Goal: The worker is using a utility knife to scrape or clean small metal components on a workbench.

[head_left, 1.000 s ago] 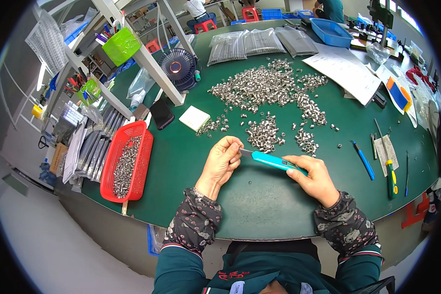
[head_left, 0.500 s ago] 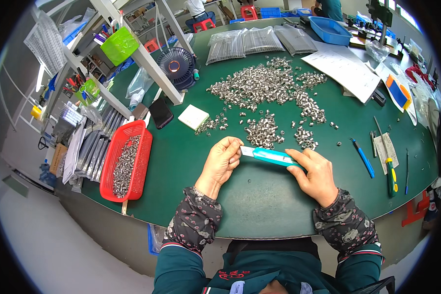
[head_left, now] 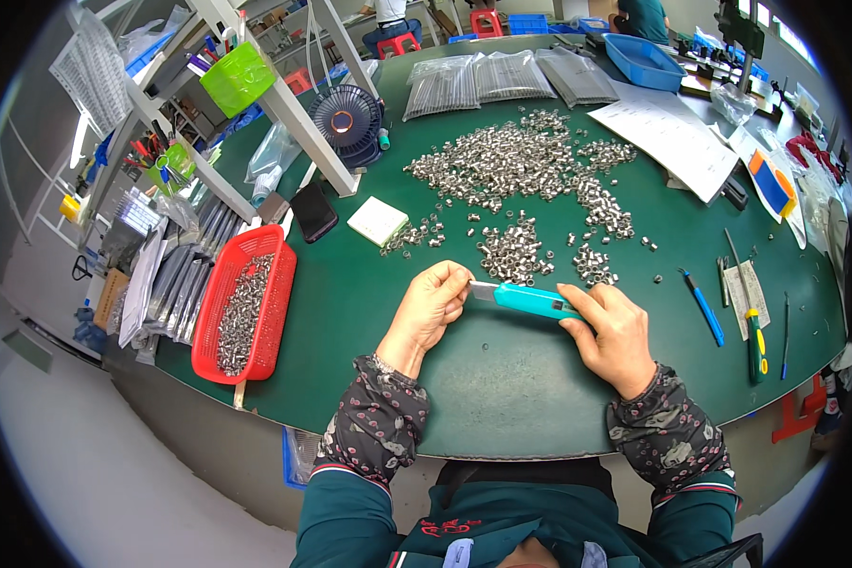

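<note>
Red basket [head_left: 241, 317]: plastic mesh, at the left edge of the tabletop [head_left: 369, 322]; part-filled with small silver metal pieces.
Green tabletop: carries all items listed here; the person sits at its near edge.
Left hand [head_left: 433, 301]: curled, fingertips pinched together at the silvery tip of the knife; whether a small piece sits inside that pinch cannot be told.
Utility knife [head_left: 530, 300]: teal plastic body, lying between the two hands just above the tabletop; long axis runs nearly level, left to right, dipping slightly to the right; blade end points left.
Right hand [head_left: 615, 333]: grip closed around the rear half of the knife body, thumb on top.
Key relation: the blade end lies directly left of the right hand's grip and meets the left fingertips; left hand is nearer the tip, right hand carries the tool.
Loose metal pieces [head_left: 511, 166]: silver, spread in a wide heap and small clusters beyond the hands; not contained.
Clear bags [head_left: 502, 80]: flat, at the far edge; contents look like rows of thin parts, too small to tell.
Blue tray [head_left: 644, 62]: far right; contents not visible.
Screwdriver [head_left: 755, 343]: green-handled, on the tabletop right of the right hand, well apart.
</note>
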Tool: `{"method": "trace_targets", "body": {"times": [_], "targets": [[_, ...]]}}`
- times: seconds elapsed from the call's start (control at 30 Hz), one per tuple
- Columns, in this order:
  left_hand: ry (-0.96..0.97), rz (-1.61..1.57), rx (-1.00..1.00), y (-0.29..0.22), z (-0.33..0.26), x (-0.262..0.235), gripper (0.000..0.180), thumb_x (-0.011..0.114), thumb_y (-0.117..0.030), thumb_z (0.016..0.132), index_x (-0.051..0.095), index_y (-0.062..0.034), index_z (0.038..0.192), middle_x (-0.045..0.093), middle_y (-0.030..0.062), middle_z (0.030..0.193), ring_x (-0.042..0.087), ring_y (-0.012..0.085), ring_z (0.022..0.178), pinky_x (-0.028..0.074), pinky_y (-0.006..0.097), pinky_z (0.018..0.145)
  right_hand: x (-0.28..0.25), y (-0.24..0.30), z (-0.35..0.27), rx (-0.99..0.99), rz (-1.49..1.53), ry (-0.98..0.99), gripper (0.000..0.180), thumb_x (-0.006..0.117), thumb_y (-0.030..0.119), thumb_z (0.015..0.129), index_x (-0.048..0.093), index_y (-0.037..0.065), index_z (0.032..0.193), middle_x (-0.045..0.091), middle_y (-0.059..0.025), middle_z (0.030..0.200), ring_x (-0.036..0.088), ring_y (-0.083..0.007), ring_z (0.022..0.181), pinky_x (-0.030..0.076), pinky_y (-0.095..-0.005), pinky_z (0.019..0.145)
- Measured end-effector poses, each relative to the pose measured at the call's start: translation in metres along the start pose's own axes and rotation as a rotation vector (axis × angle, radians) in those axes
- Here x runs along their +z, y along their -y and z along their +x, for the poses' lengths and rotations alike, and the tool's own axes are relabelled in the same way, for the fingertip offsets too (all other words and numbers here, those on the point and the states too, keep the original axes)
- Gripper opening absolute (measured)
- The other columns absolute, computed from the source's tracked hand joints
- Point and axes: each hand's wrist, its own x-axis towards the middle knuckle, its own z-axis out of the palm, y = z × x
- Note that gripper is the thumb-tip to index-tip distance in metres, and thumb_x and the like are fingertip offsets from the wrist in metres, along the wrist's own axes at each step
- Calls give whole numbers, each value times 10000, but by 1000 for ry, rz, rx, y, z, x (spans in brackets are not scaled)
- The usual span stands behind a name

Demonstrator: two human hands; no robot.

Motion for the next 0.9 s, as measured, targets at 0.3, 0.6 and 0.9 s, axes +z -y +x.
{"method": "trace_targets", "body": {"times": [0.3, 0.6, 0.9], "targets": [[-29, 35, -64, -2, -1, -3, 265, 566, -295, 908, 547, -55, 797, 470, -14, 661, 332, 7, 450, 217, 144, 377, -1, -4, 2, -39, 26, -53, 388, 710, 132, 681, 613, 110, 1057, 482, -62, 684, 520, -234, 615, 430, -350, 532], [-143, -50, -16, -5, 0, -5, 281, 531, -310, 925, 542, -56, 807, 457, -15, 671, 351, 18, 486, 226, 151, 374, -5, 4, 2, -152, 29, 175, 369, 707, 143, 685, 611, 101, 1039, 486, -71, 690, 533, -244, 616, 437, -360, 533], [-67, -26, -8, -7, 3, -2, 249, 511, -280, 937, 527, -60, 823, 457, -18, 674, 350, 19, 485, 226, 153, 372, -3, 1, 5, 12, 188, 102, 327, 681, 146, 727, 612, 81, 1040, 510, -90, 691, 536, -275, 595, 425, -367, 520]]}}
